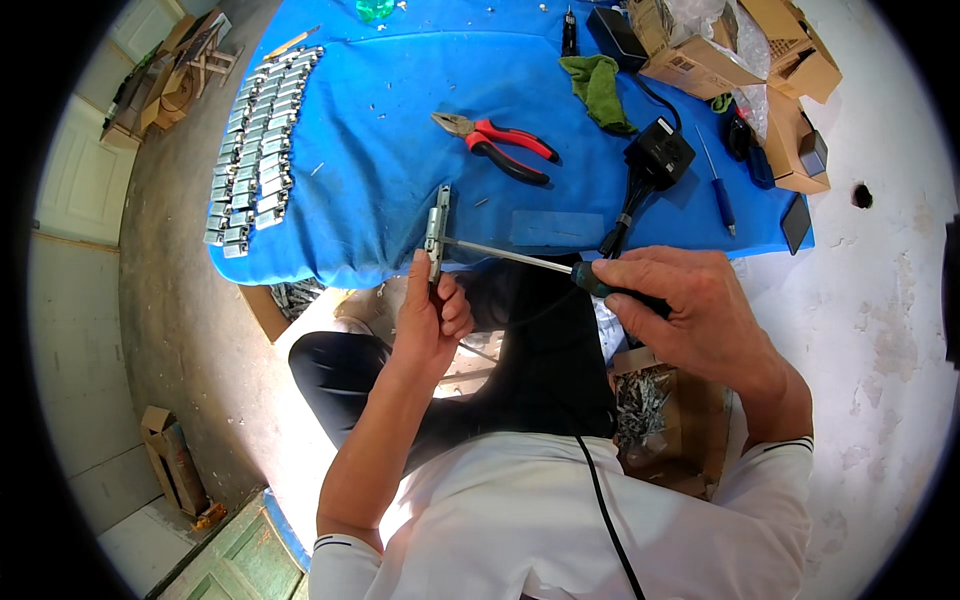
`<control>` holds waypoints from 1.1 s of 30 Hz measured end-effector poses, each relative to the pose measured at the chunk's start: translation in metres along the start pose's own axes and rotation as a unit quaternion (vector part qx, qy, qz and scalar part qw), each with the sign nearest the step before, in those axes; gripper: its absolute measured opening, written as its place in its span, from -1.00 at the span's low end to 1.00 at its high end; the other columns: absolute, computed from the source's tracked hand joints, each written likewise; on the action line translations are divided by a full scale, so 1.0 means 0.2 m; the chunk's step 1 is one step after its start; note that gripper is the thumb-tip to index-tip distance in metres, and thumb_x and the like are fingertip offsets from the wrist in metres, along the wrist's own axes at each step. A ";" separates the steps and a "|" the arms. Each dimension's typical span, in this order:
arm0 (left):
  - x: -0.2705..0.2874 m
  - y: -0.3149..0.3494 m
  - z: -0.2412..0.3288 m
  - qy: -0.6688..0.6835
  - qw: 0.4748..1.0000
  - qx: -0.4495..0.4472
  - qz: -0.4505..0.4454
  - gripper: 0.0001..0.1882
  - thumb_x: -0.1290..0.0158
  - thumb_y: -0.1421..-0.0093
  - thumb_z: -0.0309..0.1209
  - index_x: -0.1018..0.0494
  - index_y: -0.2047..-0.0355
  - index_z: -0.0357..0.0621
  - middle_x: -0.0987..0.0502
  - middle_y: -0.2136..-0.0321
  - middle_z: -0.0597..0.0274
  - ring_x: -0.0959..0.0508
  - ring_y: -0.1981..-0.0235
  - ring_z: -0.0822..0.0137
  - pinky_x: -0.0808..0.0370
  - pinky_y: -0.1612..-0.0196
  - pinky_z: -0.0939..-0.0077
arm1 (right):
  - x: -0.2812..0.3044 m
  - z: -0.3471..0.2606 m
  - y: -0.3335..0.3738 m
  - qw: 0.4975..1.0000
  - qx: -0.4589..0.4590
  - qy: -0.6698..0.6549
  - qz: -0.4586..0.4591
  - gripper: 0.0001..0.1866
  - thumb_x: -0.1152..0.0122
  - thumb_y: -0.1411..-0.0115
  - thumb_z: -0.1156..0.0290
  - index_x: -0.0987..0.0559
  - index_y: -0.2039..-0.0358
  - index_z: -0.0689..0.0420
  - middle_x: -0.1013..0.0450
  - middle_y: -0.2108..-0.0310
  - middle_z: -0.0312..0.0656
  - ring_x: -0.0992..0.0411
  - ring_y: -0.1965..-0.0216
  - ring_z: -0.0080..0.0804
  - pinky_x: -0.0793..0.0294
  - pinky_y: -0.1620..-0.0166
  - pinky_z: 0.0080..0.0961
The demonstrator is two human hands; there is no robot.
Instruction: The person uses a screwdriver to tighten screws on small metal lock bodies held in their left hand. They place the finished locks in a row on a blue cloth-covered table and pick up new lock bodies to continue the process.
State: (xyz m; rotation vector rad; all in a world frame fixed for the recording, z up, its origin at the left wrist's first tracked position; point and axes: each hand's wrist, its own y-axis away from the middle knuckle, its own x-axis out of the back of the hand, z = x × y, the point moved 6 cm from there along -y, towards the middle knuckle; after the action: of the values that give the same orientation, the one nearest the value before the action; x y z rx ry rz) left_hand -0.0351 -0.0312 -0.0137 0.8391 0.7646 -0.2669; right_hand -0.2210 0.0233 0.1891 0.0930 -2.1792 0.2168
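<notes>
My left hand (430, 330) is closed around the lower end of a narrow silver metal fitting (437, 225), which stands upright at the table's near edge. Its thumb presses along the fitting's side. In my right hand (690, 305) is a screwdriver (515, 257) with a dark green and black handle, held level and pointing left. The tip of its shaft meets the right side of the fitting. Just beyond, pliers (485, 130) with red and black handles lie on the blue cloth (370, 180). Several similar silver fittings (270, 150) lie in rows at the left.
A blue-handled screwdriver (722, 200), a black adapter (660, 153) with a bundled cable and a green rag (597, 92) lie on the right. Cardboard boxes (700, 60) stand at the far right. Below the table, a box of metal pieces (642, 400) sits by my right side.
</notes>
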 end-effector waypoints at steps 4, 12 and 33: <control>0.01 0.00 -0.01 0.002 1.000 0.000 0.003 -0.47 0.19 -0.30 0.13 -0.14 0.67 0.09 -0.09 0.81 0.47 -0.05 0.80 0.55 -0.02 0.68 0.62 | 0.01 -0.01 -0.01 1.000 0.005 0.014 -0.009 -0.77 -0.28 0.01 0.49 -0.63 0.27 0.17 -0.54 0.41 -0.12 -0.51 0.45 -0.16 -0.49 0.40 -0.37; 0.01 -0.01 -0.01 0.002 1.000 -0.002 0.000 -0.47 0.17 -0.29 0.15 -0.15 0.66 0.08 -0.10 0.81 0.47 -0.06 0.80 0.54 -0.03 0.67 0.62 | 0.02 -0.02 -0.05 0.999 0.007 0.016 -0.034 -0.78 -0.26 0.00 0.48 -0.62 0.27 0.16 -0.55 0.40 -0.10 -0.52 0.40 -0.14 -0.50 0.35 -0.34; 0.00 -0.02 0.00 -0.078 0.997 -0.018 0.002 -0.43 0.20 -0.29 0.18 -0.01 0.69 0.12 -0.02 0.82 0.47 0.02 0.79 0.52 0.02 0.66 0.59 | 0.06 -0.35 -0.42 0.948 0.179 0.231 -0.130 -0.97 -0.19 0.08 0.51 -0.55 0.59 0.18 -0.45 0.61 -0.12 -0.43 0.52 -0.12 -0.37 0.39 -0.27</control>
State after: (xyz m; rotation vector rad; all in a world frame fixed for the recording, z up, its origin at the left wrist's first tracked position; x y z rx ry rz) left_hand -0.0364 -0.0339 -0.0160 0.7766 0.6196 -0.3113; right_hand -0.1601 -0.0452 0.2494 0.4830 -1.6222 0.4357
